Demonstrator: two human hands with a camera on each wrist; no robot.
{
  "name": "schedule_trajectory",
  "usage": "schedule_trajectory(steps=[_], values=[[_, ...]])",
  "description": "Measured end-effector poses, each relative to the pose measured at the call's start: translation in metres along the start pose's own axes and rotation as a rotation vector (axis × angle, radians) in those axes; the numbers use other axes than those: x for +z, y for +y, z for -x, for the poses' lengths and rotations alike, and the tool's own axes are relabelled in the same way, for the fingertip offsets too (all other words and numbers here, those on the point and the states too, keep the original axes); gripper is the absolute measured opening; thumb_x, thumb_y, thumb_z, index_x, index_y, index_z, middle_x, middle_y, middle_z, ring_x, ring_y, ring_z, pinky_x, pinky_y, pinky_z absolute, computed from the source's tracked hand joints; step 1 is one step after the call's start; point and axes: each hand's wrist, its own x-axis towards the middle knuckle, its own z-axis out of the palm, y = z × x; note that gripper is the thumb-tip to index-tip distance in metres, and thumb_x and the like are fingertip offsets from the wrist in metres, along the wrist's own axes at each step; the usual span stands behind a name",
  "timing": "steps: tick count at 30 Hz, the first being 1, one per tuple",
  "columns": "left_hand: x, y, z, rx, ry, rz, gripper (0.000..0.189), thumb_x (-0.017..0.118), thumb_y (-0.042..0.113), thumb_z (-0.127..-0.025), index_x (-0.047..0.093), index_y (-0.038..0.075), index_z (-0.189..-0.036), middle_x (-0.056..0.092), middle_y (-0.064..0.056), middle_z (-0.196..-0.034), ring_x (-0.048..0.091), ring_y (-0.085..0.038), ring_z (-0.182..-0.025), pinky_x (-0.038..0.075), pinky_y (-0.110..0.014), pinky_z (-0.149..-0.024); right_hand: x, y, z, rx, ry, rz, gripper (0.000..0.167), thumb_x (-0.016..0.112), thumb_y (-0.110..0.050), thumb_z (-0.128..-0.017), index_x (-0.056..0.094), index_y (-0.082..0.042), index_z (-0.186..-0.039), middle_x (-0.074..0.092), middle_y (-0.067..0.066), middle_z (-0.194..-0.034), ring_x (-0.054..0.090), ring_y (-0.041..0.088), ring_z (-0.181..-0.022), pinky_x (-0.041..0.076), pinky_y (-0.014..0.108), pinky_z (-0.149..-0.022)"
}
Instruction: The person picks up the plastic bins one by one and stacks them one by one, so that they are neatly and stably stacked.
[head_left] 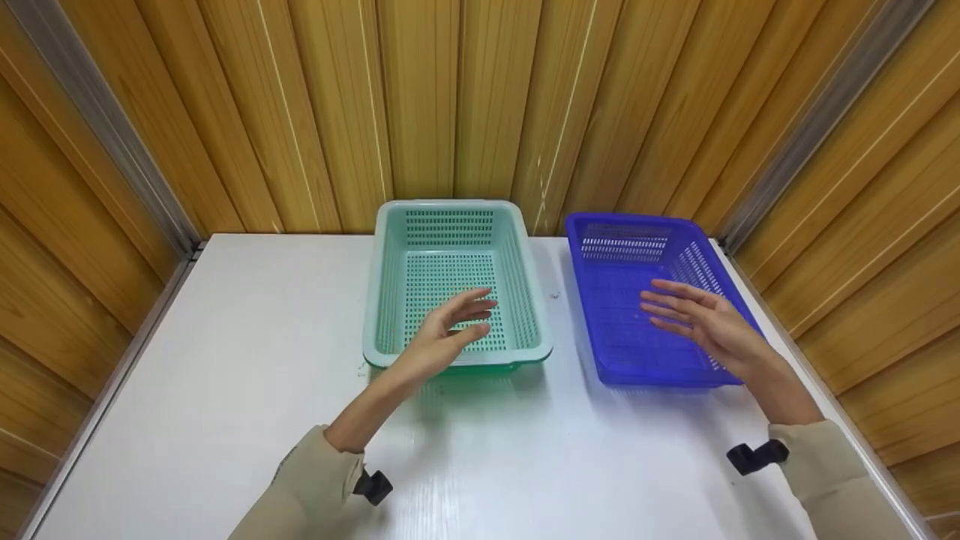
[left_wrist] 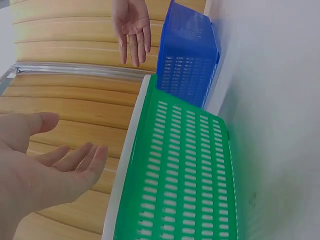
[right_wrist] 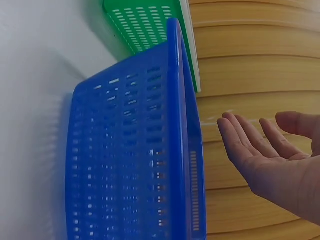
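A green plastic basket with slotted walls and a paler rim stands at the middle of the table's far side. My left hand hovers above its front part, fingers relaxed and holding nothing. To the right is a blue basket, slightly turned, with nothing lying inside. Over its right side my right hand is held in the air, fingers loosely extended. Both wrist views show the hands apart from the rims; the left hand is beside the green basket and the right hand beside the blue one.
Both baskets stand on a white table, a narrow gap between them. Wood-patterned panels rise behind and at both sides, with grey metal strips at the corners. Each sleeve has a small black device at the cuff.
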Motion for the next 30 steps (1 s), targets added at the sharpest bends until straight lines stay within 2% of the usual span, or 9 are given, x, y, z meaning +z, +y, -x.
schedule_trajectory(steps=[7, 12, 17, 23, 30], values=[[0.036, -0.001, -0.021, -0.037, -0.076, 0.05, 0.054, 0.058, 0.016, -0.104, 0.042, 0.008, -0.155, 0.053, -0.017, -0.152, 0.049, -0.032, -0.143, 0.046, -0.046, -0.114, -0.035, -0.003, 0.016, -0.048, -0.025, -0.15, 0.039, 0.035, -0.003, -0.11, 0.059, -0.008, -0.14, 0.068, 0.009, -0.137, 0.066, 0.021, -0.126, 0.053, 0.032, -0.105], [0.061, -0.004, -0.034, -0.058, -0.1, 0.1, 0.053, 0.058, 0.014, -0.103, 0.044, 0.011, -0.154, 0.056, -0.014, -0.15, 0.053, -0.03, -0.139, 0.049, -0.039, -0.112, -0.055, -0.004, 0.023, -0.087, -0.044, -0.27, 0.043, 0.03, 0.002, -0.109, 0.062, -0.004, -0.137, 0.069, 0.013, -0.135, 0.068, 0.025, -0.124, 0.054, 0.033, -0.104], [0.086, -0.009, -0.045, -0.053, -0.125, 0.114, 0.053, 0.058, 0.01, -0.102, 0.043, 0.006, -0.153, 0.054, -0.018, -0.151, 0.053, -0.031, -0.139, 0.049, -0.036, -0.112, -0.073, -0.001, 0.03, -0.11, -0.039, -0.338, 0.046, 0.026, 0.004, -0.109, 0.063, -0.001, -0.137, 0.07, 0.015, -0.133, 0.069, 0.026, -0.123, 0.055, 0.035, -0.103], [0.115, -0.007, -0.05, -0.136, -0.124, 0.14, 0.055, 0.06, 0.012, -0.1, 0.045, 0.009, -0.153, 0.051, -0.013, -0.153, 0.05, -0.029, -0.142, 0.046, -0.038, -0.116, -0.088, 0.004, 0.038, -0.095, 0.05, -0.356, 0.045, 0.031, 0.005, -0.108, 0.067, -0.004, -0.132, 0.072, 0.012, -0.13, 0.071, 0.023, -0.119, 0.056, 0.033, -0.1], [0.141, -0.008, -0.053, -0.233, -0.081, 0.042, 0.055, 0.066, 0.019, -0.098, 0.05, 0.021, -0.151, 0.051, -0.001, -0.154, 0.047, -0.021, -0.144, 0.046, -0.04, -0.114, -0.098, 0.007, 0.047, -0.076, 0.197, -0.343, 0.041, 0.039, 0.004, -0.107, 0.072, -0.008, -0.126, 0.076, 0.007, -0.122, 0.074, 0.018, -0.112, 0.059, 0.029, -0.095]])
